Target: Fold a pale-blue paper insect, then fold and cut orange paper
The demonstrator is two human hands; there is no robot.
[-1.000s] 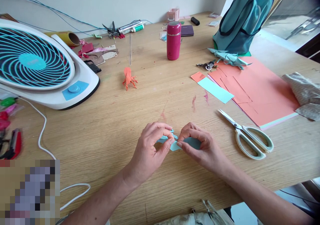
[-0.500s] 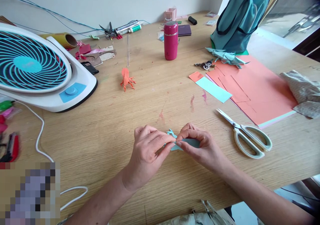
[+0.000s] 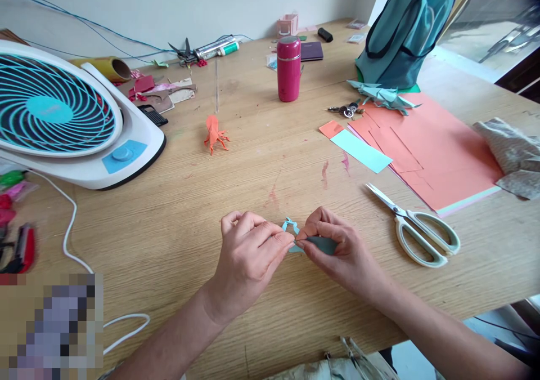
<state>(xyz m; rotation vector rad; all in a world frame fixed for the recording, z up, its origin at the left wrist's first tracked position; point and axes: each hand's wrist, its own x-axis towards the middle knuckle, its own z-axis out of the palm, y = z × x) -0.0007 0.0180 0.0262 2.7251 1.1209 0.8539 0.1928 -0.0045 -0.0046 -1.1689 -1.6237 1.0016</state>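
Folded blue paper pinched between left hand and right hand, both gripping, low over table.

Left hand: back facing up, fingers curled, thumb and forefinger pinched tight, tips pointing right. Right hand: knuckles up, thumb and forefinger likewise pinched, tips pointing left. The fingertips of the two hands touch. Left forearm enters from lower left, right forearm from lower right. Both are bare, wrists straight.
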